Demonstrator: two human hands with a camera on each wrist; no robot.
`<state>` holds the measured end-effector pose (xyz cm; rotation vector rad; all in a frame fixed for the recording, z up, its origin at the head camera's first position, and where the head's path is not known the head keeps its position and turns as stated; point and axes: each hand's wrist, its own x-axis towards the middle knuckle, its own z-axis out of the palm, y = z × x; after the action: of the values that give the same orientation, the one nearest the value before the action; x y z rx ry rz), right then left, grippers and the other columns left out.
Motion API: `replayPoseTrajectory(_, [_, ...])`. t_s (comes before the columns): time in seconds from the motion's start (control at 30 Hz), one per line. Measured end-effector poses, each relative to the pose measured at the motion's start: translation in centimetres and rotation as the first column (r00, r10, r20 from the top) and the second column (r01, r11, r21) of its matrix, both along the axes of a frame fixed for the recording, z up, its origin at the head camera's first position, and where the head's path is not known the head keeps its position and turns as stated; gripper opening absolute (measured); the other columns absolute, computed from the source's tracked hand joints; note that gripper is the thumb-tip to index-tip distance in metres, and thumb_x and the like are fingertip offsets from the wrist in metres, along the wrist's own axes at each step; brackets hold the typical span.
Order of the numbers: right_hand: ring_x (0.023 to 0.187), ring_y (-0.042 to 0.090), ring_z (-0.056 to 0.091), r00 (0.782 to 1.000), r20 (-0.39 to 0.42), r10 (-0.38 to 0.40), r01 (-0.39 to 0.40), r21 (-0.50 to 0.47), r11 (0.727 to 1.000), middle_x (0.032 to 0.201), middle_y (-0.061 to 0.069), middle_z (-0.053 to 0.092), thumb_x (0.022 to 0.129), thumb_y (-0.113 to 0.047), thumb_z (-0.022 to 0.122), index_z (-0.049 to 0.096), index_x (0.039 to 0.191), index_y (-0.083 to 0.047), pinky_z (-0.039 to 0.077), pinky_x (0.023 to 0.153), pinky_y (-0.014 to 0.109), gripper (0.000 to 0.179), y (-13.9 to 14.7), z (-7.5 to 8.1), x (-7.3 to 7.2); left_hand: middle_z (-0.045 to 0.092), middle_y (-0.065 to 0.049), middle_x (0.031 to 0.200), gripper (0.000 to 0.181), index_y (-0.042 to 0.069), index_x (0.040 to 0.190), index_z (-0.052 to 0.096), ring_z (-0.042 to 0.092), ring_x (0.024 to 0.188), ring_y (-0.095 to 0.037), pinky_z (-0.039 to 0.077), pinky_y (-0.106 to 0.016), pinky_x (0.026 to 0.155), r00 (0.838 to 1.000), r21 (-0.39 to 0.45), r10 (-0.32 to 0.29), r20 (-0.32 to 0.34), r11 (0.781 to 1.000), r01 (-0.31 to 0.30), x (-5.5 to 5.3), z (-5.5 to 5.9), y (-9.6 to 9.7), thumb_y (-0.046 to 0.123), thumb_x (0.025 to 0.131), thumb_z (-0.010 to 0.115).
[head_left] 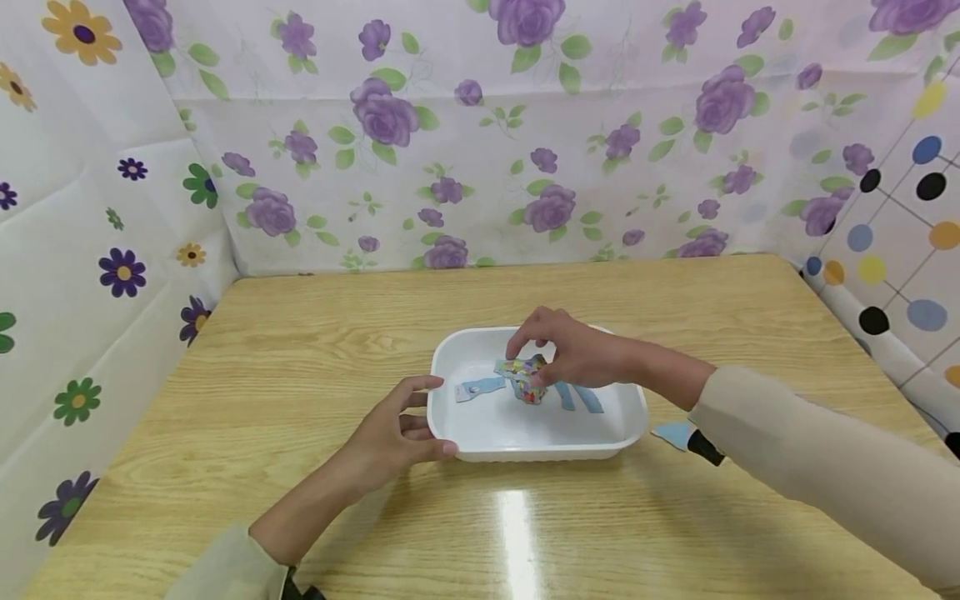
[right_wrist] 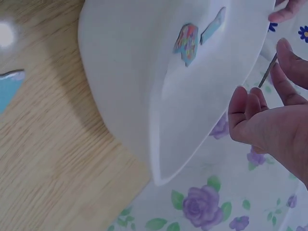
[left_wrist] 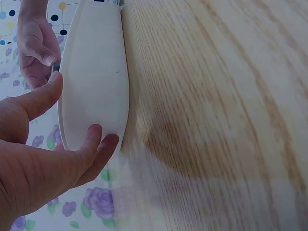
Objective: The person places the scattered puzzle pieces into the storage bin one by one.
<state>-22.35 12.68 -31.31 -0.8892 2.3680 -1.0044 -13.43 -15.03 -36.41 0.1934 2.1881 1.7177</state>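
A white plastic tray (head_left: 491,429) stands on the table. My left hand (head_left: 386,433) grips its left end, the thumb at the front corner and the fingers spread along the side. Over the tray, my right hand (head_left: 581,354) pinches a thin flat printed puzzle piece (head_left: 517,366); the right wrist view shows this piece (right_wrist: 267,73) edge-on between thumb and fingers. Below it in the tray lies a multicoloured piece (right_wrist: 188,42). A light blue piece (head_left: 478,389) lies to the left, and two narrow blue pieces (head_left: 588,400) are to the right, partly under the hand.
Another light blue piece (head_left: 672,434) lies on the wooden table (head_left: 315,350) right of the tray, near the right sleeve (head_left: 802,467). Flower-printed sheeting (head_left: 315,192) hangs behind the table, with patterned sheets at both sides.
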Motion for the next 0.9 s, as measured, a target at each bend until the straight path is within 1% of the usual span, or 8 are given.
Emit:
replayPoseTrajectory(0.03, [0.120, 0.033, 0.035, 1.000, 0.007, 0.005, -0.005, 0.005, 1.000, 0.124, 0.008, 0.044, 0.084, -0.006, 0.074, 0.066, 0.114, -0.016, 0.045, 0.086, 0.039, 0.033, -0.3, -0.1, 0.1, 0.042, -0.023, 0.137, 0.084, 0.010, 0.144, 0.034, 0.060, 0.111, -0.035, 0.056, -0.035, 0.086, 1.000, 0.002, -0.003, -0.001, 1.000, 0.003, 0.0, 0.0, 0.0, 0.008, 0.075, 0.082])
replayPoseTrajectory(0.13, [0.121, 0.032, 0.037, 0.999, -0.005, 0.032, -0.032, 0.028, 0.999, 0.123, 0.005, 0.045, 0.083, -0.007, 0.075, 0.066, 0.114, -0.018, 0.044, 0.088, 0.039, 0.033, -1.1, -0.6, 0.4, 0.041, -0.023, 0.137, 0.085, 0.011, 0.144, 0.033, 0.059, 0.112, -0.035, 0.055, -0.035, 0.086, 1.000, 0.009, -0.010, -0.002, 1.000, 0.010, 0.0, 0.0, -0.1, 0.009, 0.075, 0.082])
replayPoseTrajectory(0.23, [0.121, 0.030, 0.037, 0.998, -0.025, 0.055, -0.054, 0.048, 0.997, 0.124, 0.004, 0.046, 0.084, -0.006, 0.074, 0.066, 0.113, -0.019, 0.041, 0.094, 0.042, 0.033, -1.9, -0.9, 0.8, 0.041, -0.023, 0.137, 0.085, 0.011, 0.144, 0.033, 0.059, 0.113, -0.035, 0.055, -0.035, 0.086, 1.000, 0.014, -0.012, -0.004, 1.000, 0.012, 0.0, -0.1, -0.2, 0.010, 0.076, 0.082])
replayPoseTrajectory(0.4, [0.122, 0.025, 0.034, 0.998, -0.021, 0.055, -0.054, 0.083, 0.995, 0.126, 0.002, 0.046, 0.084, -0.007, 0.074, 0.066, 0.112, -0.021, 0.037, 0.101, 0.045, 0.032, -3.1, -1.3, 1.4, 0.041, -0.024, 0.137, 0.085, 0.011, 0.145, 0.033, 0.059, 0.113, -0.036, 0.056, -0.035, 0.086, 1.000, 0.017, -0.017, -0.006, 1.000, 0.017, 0.0, -0.1, -0.2, 0.010, 0.076, 0.082])
replayPoseTrajectory(0.53, [0.118, 0.023, 0.034, 0.997, -0.041, 0.059, -0.054, 0.113, 0.992, 0.123, 0.002, 0.046, 0.083, -0.006, 0.075, 0.066, 0.111, -0.022, 0.038, 0.099, 0.042, 0.033, -3.9, -1.7, 2.0, 0.041, -0.024, 0.137, 0.084, 0.011, 0.145, 0.033, 0.059, 0.113, -0.036, 0.056, -0.035, 0.086, 1.000, 0.018, -0.019, 0.000, 1.000, 0.019, 0.0, -0.1, -0.2, 0.010, 0.076, 0.082])
replayPoseTrajectory(0.7, [0.112, 0.022, 0.034, 0.995, -0.056, 0.084, -0.075, 0.141, 0.987, 0.121, 0.001, 0.045, 0.082, -0.006, 0.076, 0.066, 0.110, -0.021, 0.040, 0.095, 0.040, 0.033, -4.7, -2.3, 2.6, 0.040, -0.024, 0.138, 0.084, 0.010, 0.145, 0.032, 0.058, 0.114, -0.036, 0.056, -0.035, 0.086, 1.000, 0.020, -0.025, -0.010, 0.999, 0.025, 0.0, 0.0, -0.3, 0.011, 0.077, 0.081])
replayPoseTrajectory(0.9, [0.113, 0.021, 0.033, 0.995, -0.039, 0.093, -0.086, 0.150, 0.985, 0.121, -0.001, 0.042, 0.082, -0.010, 0.077, 0.063, 0.117, -0.017, 0.041, 0.096, 0.040, 0.039, -5.4, -2.3, 3.0, 0.040, -0.024, 0.138, 0.084, 0.011, 0.145, 0.033, 0.058, 0.114, -0.036, 0.055, -0.035, 0.086, 1.000, 0.019, -0.023, -0.011, 1.000, 0.023, 0.0, -0.1, -0.3, 0.010, 0.076, 0.082])
